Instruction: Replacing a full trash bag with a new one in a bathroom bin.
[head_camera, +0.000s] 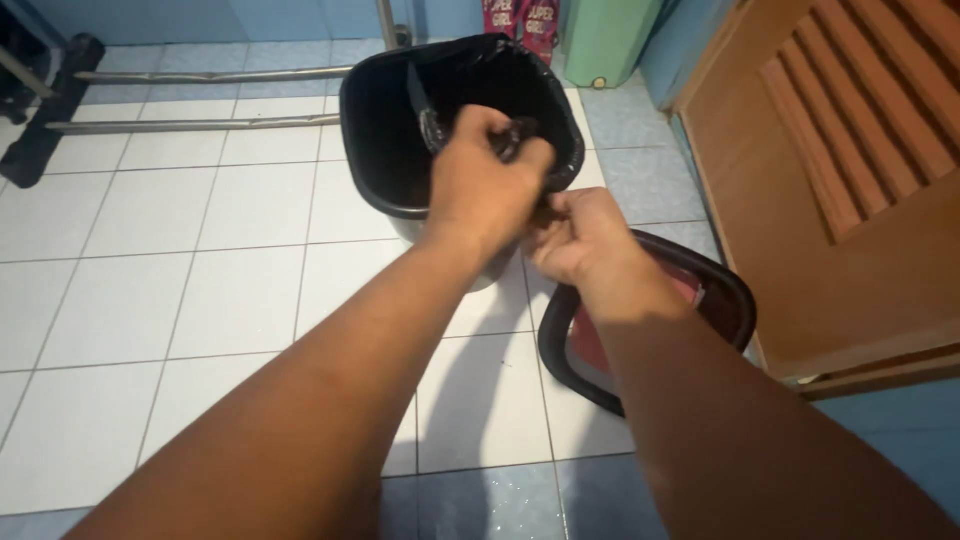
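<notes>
the left hand (485, 185) is closed tight on a bunch of the black bag (470, 90) at the near rim of the bin (365, 150). the right hand (580, 240) is just beside it, fingers curled shut and pinching the same bag edge. the bin stands up straight on the white tile floor (150, 280), mouth up. its long side runs away from the person. a black ring lid (725, 290) lies flat by the wooden door (850, 200).

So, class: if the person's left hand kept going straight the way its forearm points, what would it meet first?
The left hand grips the black bag at the bin's near rim. Going on up and right, it would probably cross the lined opening and meet the bag at the far rim, though depth is unclear.
</notes>
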